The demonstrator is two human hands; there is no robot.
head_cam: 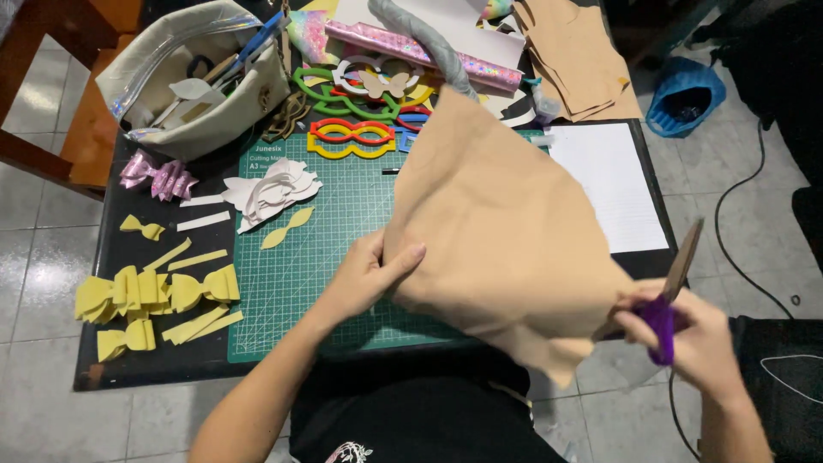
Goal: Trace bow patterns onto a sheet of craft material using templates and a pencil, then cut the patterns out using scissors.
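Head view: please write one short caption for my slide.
Left hand holds tan sheet over green cutting mat; right hand cuts with purple-handled scissors.

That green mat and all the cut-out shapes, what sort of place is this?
Probably a home craft table: a green cutting mat, yellow bows laid beside it, and the right hand working purple-handled scissors on a tan sheet.

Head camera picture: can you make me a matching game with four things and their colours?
Things:
1. cutting mat
2. scissors handle in the right hand
3. big sheet held by the left hand
4. folded bows

Colours:
a. purple
b. yellow
c. green
d. tan

Pairs: 1-c, 2-a, 3-d, 4-b
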